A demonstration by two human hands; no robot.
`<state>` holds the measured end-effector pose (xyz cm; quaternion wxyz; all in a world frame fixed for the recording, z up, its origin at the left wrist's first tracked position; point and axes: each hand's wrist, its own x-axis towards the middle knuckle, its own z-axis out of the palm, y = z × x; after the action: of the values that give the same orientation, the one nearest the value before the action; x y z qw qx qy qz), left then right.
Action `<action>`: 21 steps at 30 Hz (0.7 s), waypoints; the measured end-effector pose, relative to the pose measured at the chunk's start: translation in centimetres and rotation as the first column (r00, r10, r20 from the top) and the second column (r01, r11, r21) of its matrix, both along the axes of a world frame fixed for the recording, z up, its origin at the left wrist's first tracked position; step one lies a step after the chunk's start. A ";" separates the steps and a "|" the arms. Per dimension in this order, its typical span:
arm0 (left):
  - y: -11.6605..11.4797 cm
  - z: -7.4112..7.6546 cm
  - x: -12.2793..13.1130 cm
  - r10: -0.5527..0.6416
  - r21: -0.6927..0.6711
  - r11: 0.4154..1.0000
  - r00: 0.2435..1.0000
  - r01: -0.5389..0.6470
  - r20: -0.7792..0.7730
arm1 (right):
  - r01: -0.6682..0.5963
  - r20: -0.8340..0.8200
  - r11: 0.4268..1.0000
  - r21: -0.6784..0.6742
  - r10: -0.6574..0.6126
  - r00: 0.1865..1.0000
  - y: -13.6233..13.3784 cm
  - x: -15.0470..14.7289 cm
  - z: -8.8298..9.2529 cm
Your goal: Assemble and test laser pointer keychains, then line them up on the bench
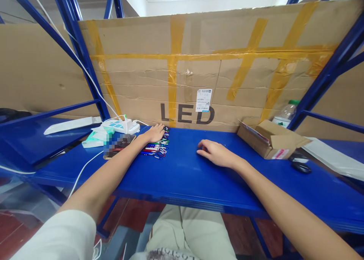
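On the blue table, left of its middle, lies a row of colored pens with carabiner clips, blue, red, green and black among them. The palm of my left hand rests down on the far end of this row, its fingers laid flat over the items. To the right, my right hand rests on the bare blue surface with its fingers loosely curled and the thumb apart; nothing shows in it. A phone lies just left of the pens, partly behind my left forearm.
At the right are an open cardboard box, a bottle with a green cap and a black mouse. A white power strip and a tissue pack lie at the left. A large cardboard sheet stands behind the table.
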<state>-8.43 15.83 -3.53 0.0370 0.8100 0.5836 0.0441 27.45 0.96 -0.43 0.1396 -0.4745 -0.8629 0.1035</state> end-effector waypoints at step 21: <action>-0.3 0.0 1.1 0.016 0.014 1.000 1.000 -0.016 -0.010 | 0.132 0.067 0.988 0.084 -0.138 0.988 1.6 4.2 1.7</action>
<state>-7.35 15.55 -3.52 0.0280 0.8058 0.5899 0.0443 31.66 2.54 1.26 0.1335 -0.5295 -0.8367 0.0421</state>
